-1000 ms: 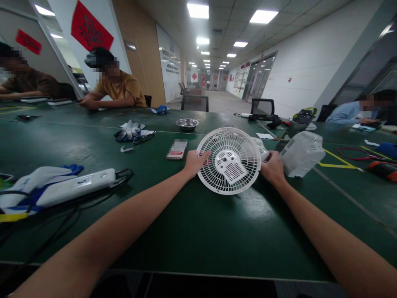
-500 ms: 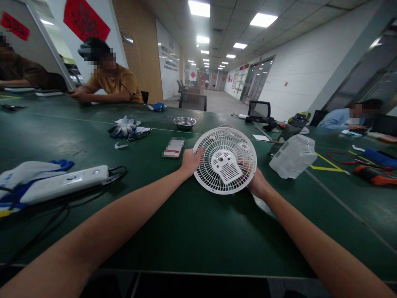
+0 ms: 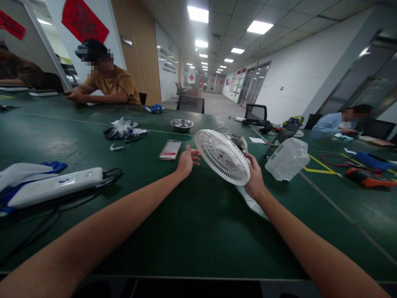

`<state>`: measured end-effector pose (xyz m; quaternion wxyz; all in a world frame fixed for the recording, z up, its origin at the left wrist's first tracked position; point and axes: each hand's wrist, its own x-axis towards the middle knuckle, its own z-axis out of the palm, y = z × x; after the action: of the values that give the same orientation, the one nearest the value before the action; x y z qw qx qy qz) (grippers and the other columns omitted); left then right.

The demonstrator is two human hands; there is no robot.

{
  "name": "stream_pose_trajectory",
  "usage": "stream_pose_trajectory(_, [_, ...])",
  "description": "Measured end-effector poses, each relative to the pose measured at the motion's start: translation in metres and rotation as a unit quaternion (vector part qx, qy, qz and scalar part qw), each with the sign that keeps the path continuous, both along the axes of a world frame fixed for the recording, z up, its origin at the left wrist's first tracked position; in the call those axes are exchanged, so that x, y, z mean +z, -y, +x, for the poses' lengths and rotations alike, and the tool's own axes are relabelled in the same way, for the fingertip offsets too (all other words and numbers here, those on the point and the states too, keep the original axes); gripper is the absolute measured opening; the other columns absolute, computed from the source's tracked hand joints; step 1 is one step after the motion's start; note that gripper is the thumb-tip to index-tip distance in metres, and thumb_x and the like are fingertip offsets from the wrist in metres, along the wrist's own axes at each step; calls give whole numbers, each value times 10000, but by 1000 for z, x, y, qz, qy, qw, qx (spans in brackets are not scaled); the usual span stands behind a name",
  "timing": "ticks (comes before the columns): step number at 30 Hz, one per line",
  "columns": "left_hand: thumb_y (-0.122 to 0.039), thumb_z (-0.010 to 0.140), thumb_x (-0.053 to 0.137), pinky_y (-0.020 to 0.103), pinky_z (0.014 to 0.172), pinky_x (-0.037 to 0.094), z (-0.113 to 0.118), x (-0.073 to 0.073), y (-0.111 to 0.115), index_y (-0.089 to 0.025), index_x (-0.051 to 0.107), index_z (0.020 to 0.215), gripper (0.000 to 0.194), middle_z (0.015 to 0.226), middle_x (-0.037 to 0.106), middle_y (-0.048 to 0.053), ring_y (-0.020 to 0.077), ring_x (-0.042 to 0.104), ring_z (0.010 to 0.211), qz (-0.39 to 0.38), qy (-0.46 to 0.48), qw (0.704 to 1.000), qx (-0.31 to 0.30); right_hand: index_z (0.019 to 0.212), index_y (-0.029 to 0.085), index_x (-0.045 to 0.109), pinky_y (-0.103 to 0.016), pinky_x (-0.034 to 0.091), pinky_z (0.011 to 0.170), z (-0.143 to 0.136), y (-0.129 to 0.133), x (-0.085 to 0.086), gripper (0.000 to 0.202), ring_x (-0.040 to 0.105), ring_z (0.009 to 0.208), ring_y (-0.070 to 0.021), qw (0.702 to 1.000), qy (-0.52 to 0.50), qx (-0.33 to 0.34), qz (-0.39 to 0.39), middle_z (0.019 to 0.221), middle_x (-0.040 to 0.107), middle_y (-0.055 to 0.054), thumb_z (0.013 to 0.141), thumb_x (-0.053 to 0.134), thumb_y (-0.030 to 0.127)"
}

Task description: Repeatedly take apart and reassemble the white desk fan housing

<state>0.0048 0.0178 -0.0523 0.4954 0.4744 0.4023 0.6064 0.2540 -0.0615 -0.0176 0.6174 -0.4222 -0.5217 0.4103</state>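
Gripping the tilted fan grille (image 3: 222,156) at its lower rim, the right hand (image 3: 254,179) is best kept firm while the open left hand (image 3: 186,160) is brought back to steady the near edge above the table (image 3: 198,231).

On the tabletop (image 3: 192,231), the fan grille (image 3: 223,156) sits between the phone (image 3: 170,150) at left and the fan housing (image 3: 288,159) at right, the bowl (image 3: 182,123) behind.

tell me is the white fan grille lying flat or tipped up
Tipped up: the fan grille slants off the table, gripped by the right hand.
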Motion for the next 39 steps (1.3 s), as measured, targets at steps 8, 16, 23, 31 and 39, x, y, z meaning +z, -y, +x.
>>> stream_pose_trajectory(8, [-532, 1066, 427, 375, 850, 618, -11, 14, 4, -60, 717, 1128, 557, 995, 785, 198, 266, 769, 925, -197, 156, 927, -277, 1424, 248, 506, -508, 568, 910, 27, -2, 0, 742, 707, 976, -303, 915, 382, -65, 113, 1122, 718, -105, 816, 777, 576])
stream_pose_trajectory(16, [-73, 979, 598, 326, 753, 656, -1, 17, 5, 3, 701, 1091, 170, 912, 780, 179, 219, 781, 766, -243, 121, 944, -188, 1361, 226, 582, -496, 541, 978, 50, -28, -7, 527, 667, 1034, -295, 890, 414, -97, 164, 1139, 678, -113, 915, 627, 502])
stream_pose_trajectory(23, [-78, 980, 618, 335, 721, 660, 4, 21, 8, -14, 721, 1028, 130, 872, 778, 166, 210, 771, 714, -232, 118, 955, -140, 1461, 216, 516, -536, 503, 1016, 74, -61, -25, 869, 656, 1031, -323, 886, 429, -168, 52, 1143, 697, -114, 671, 812, 428])
stream_pose_trajectory(31, [-98, 962, 652, 301, 703, 633, 5, 18, 10, -56, 738, 994, 101, 846, 771, 135, 185, 750, 694, -191, 82, 969, -134, 1232, 290, 550, -476, 612, 780, 65, -56, -8, 524, 727, 869, -283, 991, 69, -81, -85, 979, 721, -69, 902, 378, 659])
stream_pose_trajectory(39, [-164, 857, 773, 405, 963, 582, 3, 13, 8, -132, 681, 1262, 416, 1221, 748, 167, 280, 737, 1090, -98, -27, 993, -58, 1551, 339, 334, -526, 574, 940, 29, -18, 7, 885, 691, 965, -285, 979, 177, 37, 91, 1101, 702, -45, 794, 775, 464])
